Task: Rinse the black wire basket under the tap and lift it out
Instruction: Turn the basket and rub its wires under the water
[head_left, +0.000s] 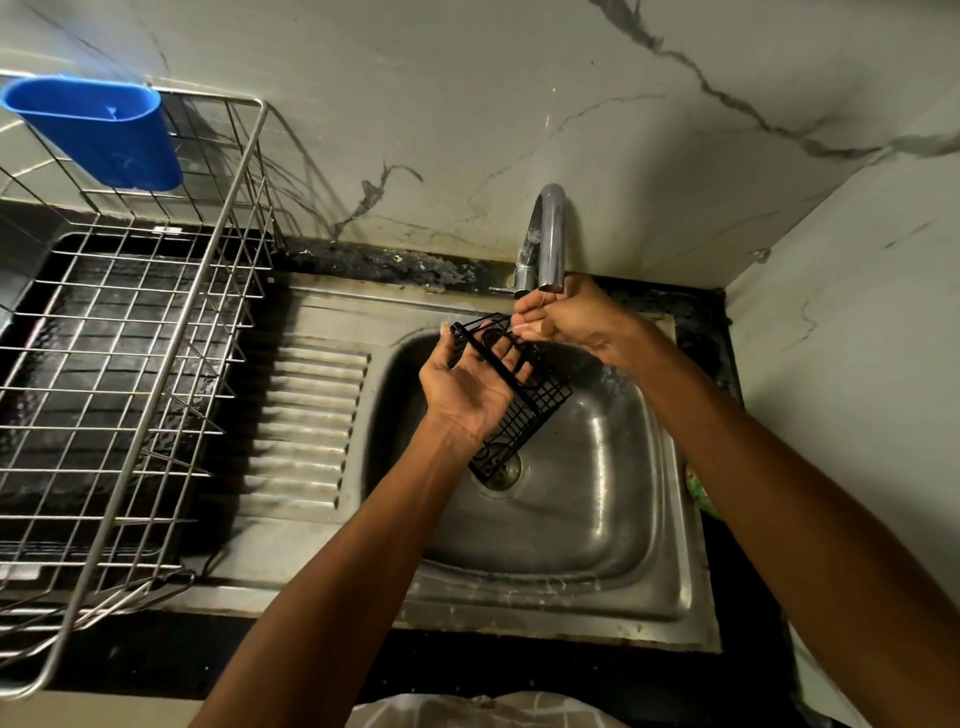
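Dim, warm overhead light; wide-angle edge distortion.

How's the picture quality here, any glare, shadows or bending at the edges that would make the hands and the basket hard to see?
Head view: dim, warm light; bright glare streaks on the sink wall; the dish rack throws dark shadow over the ribbed drainboard; wide-angle bending curves the rack and wall lines at the edges; the black wire basket, left hand and right hand are fairly sharp at centre.
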